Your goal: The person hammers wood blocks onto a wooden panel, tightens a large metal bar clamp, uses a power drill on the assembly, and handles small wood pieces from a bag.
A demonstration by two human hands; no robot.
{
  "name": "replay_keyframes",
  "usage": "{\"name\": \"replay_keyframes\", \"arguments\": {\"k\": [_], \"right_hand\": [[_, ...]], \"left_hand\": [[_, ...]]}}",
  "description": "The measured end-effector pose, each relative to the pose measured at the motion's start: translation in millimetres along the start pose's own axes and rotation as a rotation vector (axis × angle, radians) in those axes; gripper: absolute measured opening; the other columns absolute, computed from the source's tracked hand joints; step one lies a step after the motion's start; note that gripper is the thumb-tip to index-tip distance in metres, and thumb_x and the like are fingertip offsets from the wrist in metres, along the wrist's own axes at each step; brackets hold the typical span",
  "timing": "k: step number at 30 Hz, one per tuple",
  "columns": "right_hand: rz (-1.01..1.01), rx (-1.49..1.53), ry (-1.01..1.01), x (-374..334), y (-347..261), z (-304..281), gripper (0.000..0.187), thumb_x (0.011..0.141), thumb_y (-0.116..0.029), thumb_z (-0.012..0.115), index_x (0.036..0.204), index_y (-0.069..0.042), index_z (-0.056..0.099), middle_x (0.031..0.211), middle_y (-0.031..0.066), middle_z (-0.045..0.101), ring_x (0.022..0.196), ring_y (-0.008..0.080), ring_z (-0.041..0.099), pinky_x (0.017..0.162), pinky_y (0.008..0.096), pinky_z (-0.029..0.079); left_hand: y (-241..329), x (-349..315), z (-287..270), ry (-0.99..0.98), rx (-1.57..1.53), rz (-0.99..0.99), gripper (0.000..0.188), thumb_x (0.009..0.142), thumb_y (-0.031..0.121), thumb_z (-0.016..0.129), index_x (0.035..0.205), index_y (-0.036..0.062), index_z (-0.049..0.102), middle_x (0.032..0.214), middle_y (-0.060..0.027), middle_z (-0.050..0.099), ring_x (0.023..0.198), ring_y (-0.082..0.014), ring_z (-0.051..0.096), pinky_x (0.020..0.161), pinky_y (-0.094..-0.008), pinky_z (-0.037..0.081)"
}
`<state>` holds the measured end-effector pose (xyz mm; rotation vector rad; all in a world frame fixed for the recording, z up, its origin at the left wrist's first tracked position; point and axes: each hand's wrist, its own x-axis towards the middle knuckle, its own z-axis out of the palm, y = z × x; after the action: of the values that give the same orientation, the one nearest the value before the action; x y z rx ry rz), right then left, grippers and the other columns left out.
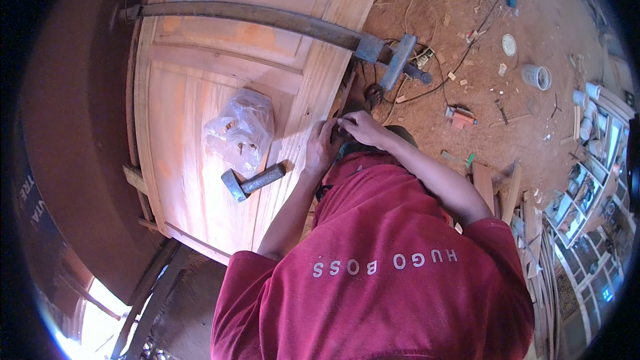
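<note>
A pale, panelled wooden door point(220, 93) lies flat across supports, taking up the left and middle of the view. At its right edge, about halfway along, both of the person's hands meet. The left hand point(321, 150) rests with its palm on the door's face just inside the edge, fingers curled toward the edge. The right hand point(363, 127) comes in from the right, its fingers bent and pinched together just beside the left fingertips. Whatever small thing sits between the two hands is too hidden to make out, so I cannot tell whether either hand has hold of anything.

Just left of the left hand, a short steel hammer with a blocky grey head point(252, 182) lies on the door, untouched. Farther left and a little farther away sits a crumpled clear plastic bag holding small bits of hardware point(241, 130). A long, dark metal bar clamp point(267, 21) crosses the far part of the door, its grey jaw block hanging over the right edge.

The person wears a red short-sleeved shirt point(380, 280), which fills the near part of the view. To the right, the red-brown dirt floor point(533, 113) is strewn with wood offcuts, cables, a small orange tool point(460, 117) and a white plastic cup point(537, 77) lying on its side.
</note>
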<state>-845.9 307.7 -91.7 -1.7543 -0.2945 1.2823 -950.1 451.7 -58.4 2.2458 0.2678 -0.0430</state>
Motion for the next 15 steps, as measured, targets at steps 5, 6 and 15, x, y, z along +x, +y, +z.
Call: {"name": "replay_keyframes", "arguments": {"k": [5,6,15], "right_hand": [[-0.063,0.242,0.331,20.9,7.6,17.0,0.027,0.097,-0.019,0.054,0.102,0.003,0.068,0.088,0.0186,0.071,0.083,0.0133,0.061,0.076,0.0348,0.049],[-0.045,0.255,0.365,22.2,-2.6,14.2,0.027,0.097,-0.019,0.054,0.103,0.003,0.068,0.087,0.0178,0.070,0.081,0.0141,0.061,0.075,0.0347,0.049],[-0.034,0.318,0.616,48.8,-2.2,9.8,0.026,0.096,-0.021,0.058,0.099,0.003,0.067,0.081,0.0207,0.067,0.071,0.0206,0.062,0.069,0.0381,0.049]], "left_hand": [[5.2,39.4,11.0,0.100,0.019,0.034,0.051,0.080,0.002,0.065,0.129,0.0071,0.051,0.100,-0.0189,0.056,0.096,-0.0384,0.058,0.081,-0.0452,0.050],[3.5,46.2,12.4,0.102,0.026,0.035,0.050,0.081,0.001,0.064,0.129,0.0074,0.051,0.101,-0.0189,0.057,0.096,-0.0385,0.058,0.081,-0.0451,0.050],[-1.4,85.7,8.2,0.087,0.166,0.216,0.047,0.079,0.009,0.067,0.124,0.0093,0.055,0.113,-0.0156,0.059,0.095,-0.0363,0.057,0.084,-0.0461,0.048]]}}
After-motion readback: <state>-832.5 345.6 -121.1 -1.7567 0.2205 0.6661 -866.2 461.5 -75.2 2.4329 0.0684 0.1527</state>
